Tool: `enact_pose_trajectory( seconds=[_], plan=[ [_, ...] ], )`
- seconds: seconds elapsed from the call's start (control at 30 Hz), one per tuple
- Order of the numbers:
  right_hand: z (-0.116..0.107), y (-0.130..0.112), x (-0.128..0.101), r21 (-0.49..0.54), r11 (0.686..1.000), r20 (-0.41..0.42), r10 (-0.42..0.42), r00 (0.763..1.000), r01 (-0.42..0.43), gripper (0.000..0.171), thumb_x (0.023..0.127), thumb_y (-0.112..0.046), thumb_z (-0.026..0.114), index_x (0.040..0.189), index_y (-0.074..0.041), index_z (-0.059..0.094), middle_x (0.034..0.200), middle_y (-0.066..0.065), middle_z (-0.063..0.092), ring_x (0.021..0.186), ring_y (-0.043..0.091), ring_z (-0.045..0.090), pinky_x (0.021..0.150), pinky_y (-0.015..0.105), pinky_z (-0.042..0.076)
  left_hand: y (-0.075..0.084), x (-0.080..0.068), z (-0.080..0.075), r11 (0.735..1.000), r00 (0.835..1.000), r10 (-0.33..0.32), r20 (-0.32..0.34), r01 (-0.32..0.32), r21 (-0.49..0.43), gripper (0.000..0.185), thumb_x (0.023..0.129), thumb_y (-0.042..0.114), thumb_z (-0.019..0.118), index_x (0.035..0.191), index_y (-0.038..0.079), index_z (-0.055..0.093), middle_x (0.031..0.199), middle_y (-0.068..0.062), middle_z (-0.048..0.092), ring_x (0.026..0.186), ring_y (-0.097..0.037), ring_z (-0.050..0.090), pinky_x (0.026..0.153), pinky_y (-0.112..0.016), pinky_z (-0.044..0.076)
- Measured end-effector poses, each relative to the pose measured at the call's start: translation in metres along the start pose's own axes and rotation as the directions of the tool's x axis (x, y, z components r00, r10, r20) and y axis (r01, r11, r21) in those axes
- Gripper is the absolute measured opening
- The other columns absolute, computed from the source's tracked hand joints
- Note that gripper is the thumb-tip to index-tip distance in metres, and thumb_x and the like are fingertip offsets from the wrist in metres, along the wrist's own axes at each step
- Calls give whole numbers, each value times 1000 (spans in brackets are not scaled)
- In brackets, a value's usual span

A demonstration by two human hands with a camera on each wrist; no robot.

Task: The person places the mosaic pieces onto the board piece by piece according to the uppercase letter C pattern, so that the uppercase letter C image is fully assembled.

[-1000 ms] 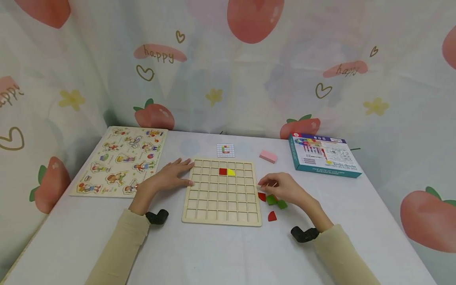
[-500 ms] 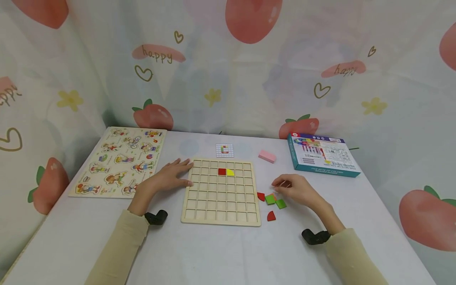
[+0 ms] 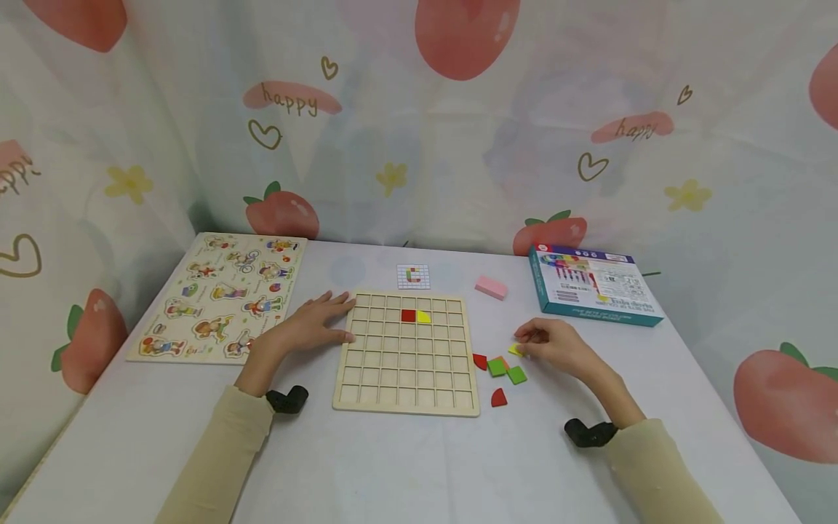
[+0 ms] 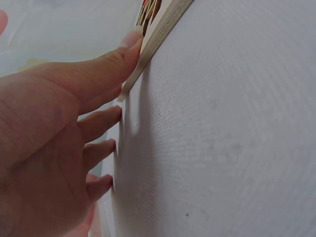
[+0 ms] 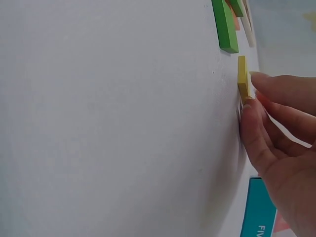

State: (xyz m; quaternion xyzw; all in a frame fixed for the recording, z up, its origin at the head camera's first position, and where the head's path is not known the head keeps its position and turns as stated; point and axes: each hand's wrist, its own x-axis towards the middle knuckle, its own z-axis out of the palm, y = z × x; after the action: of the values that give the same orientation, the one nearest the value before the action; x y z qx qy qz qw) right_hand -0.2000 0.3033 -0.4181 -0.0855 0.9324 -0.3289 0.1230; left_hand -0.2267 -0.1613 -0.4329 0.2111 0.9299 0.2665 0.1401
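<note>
- A picture puzzle [image 3: 219,295] lies at the table's [image 3: 393,466] left edge.
- The left hand [image 3: 308,327] rests flat, fingers straight, against the grid board's [image 3: 406,378] left edge, steadying it.
- The board holds a red tile [image 3: 409,315] and a yellow one.
- Loose tiles [image 3: 507,372] lie off its right edge.
- The right hand [image 3: 556,346] pinches a yellow tile [image 5: 242,76] on the table: a pick-up, by my reading; next it needs lifting to a cell.

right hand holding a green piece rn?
No. The right hand pinches a yellow piece at the tablecloth, while the green pieces lie loose beside it, untouched.
</note>
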Motion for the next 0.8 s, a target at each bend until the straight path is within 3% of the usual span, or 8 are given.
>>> enact_pose_trajectory(
  seconds=[0.27,0.57,0.8],
  plan=[
    [-4,0,0,-18,1000,61,13,998,-12,27,93,-12,76,117,-2,71,102,8,68,92,22,58,74,18,53,2,0,-3,1000,1000,7,-2,-7,0,78,98,38,69,160,6,35,169,-18,23,158,-46,9,127,-65,8],
    [-3,-4,1,-71,997,72,-3,997,8,22,91,-13,78,109,-6,68,97,6,65,90,21,56,73,19,52,2,0,-1,1000,1000,2,-1,-2,1,78,98,39,69,160,5,35,169,-19,23,157,-47,10,126,-66,8],
    [0,-3,4,-73,997,61,-28,998,33,17,92,-14,77,105,-8,67,99,5,67,94,21,58,79,19,53,1,1,0,1000,1000,-8,5,8,-1,79,98,39,70,160,7,35,170,-17,22,158,-45,9,127,-64,7]
  ],
)
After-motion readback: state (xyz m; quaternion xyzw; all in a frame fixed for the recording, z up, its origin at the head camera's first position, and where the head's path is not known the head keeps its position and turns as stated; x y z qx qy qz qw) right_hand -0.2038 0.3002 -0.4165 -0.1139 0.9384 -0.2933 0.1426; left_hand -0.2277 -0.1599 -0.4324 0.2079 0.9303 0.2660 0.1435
